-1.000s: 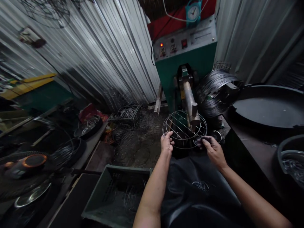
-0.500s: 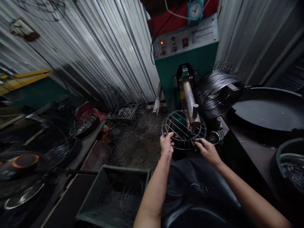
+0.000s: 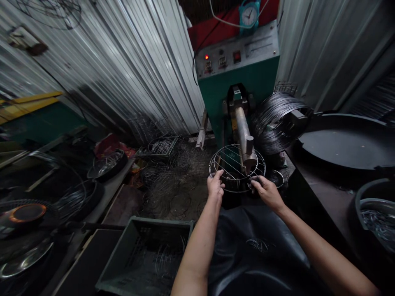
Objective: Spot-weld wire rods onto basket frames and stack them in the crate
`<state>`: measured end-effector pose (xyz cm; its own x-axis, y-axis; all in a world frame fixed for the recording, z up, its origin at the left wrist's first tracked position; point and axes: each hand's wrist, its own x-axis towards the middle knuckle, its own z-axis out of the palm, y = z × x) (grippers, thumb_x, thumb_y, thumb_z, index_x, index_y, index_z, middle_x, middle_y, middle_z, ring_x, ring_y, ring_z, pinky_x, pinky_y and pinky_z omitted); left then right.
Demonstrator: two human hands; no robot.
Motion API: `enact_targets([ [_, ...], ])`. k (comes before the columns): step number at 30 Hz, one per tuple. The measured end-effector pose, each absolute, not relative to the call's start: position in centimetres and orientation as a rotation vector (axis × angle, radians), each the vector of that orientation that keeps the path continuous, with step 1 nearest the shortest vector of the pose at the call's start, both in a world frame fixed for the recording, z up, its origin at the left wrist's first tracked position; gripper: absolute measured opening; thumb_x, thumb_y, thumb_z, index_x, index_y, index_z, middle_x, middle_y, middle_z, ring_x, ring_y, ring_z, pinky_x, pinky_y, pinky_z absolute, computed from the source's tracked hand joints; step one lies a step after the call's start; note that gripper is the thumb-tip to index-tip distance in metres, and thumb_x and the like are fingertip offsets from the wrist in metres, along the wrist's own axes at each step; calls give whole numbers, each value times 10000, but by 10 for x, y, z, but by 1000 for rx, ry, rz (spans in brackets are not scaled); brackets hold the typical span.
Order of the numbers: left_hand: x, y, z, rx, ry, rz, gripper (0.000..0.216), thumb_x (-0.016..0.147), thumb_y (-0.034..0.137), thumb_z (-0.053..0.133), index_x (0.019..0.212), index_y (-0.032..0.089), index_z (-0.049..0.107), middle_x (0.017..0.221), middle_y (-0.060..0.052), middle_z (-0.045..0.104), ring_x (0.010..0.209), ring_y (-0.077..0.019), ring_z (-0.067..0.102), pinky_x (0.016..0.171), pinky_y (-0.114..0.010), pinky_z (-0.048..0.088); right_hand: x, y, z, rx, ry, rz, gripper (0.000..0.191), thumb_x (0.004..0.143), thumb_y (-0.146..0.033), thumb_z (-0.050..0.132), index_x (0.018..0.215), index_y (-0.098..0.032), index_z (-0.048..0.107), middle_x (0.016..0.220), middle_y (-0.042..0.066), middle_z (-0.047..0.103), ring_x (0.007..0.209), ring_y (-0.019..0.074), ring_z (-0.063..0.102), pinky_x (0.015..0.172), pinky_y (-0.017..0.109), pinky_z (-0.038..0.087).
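Note:
A round wire rack lies flat under the metal arm of a green machine. My left hand pinches the rack's near left rim. On the near right rim my right hand grips the wire with curled fingers. The arm's tip presses down near the rack's right side. A dark apron covers my lap below both forearms.
A coil of dark wire sits right of the machine, beside a large black pan. A grey crate with wire rings stands at lower left. Several finished wire racks litter the floor. A tub of metal pieces is at right.
Both hands have slid slightly up and left with the rack, keeping hold of its rim. The view has shifted a little.

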<state>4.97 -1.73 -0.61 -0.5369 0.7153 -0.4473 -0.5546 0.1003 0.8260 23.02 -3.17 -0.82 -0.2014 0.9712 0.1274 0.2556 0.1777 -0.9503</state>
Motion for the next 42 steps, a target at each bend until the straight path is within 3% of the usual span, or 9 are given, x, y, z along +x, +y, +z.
enact_targets([
  [10,48,-15,-9,134,1403,1581,409,484,244,759,612,182,376,458,116,259,342,1,192,311,-148,116,229,-29,-9,-1199,-1544,1083,271,784,-425,510,852,-182,605,692,24,646,563,157,589,600,291,462],
  [14,46,-17,-6,142,1402,1527,417,478,308,782,616,170,413,477,105,286,348,-3,224,312,-153,142,272,-48,-44,-1302,-1279,1102,366,788,-452,512,995,-169,614,744,42,648,577,163,585,553,289,466],
  [18,41,-18,-4,117,1435,1466,439,500,432,776,662,164,468,526,83,348,367,-21,316,317,-164,227,320,-75,-97,-1517,-1325,1149,310,736,-405,534,904,-179,661,578,17,598,485,173,542,458,285,431],
  [24,36,-14,-3,126,1393,1395,385,490,267,787,605,161,436,502,97,308,352,-4,252,310,-156,203,328,-77,-114,-1604,-1406,1071,309,742,-342,484,958,-181,635,527,-10,585,431,153,527,433,261,422],
  [26,37,-13,-4,114,1371,1404,375,497,250,779,598,163,428,491,104,280,347,0,224,309,-151,178,323,-71,-112,-1584,-1455,1050,331,768,-359,454,992,-180,619,585,11,624,481,165,564,469,275,451],
  [31,38,-13,-6,95,1347,1442,362,505,236,767,618,168,431,494,109,254,347,1,193,310,-147,158,315,-73,-118,-1541,-1760,892,297,742,-338,459,932,-195,637,863,99,698,817,256,649,723,371,501],
  [37,40,-13,-10,140,1365,1486,379,515,267,769,621,168,419,504,106,258,350,2,202,311,-143,152,275,-68,-65,-1550,-1840,424,446,863,-413,403,1212,-150,490,1075,141,649,934,273,630,758,363,478],
  [42,41,-13,-9,146,1377,1494,356,532,247,756,614,166,419,498,104,255,348,-2,199,306,-149,144,234,-39,-10,-1653,-2071,111,431,840,-464,492,1062,-98,547,936,180,675,781,270,654,594,292,438],
])
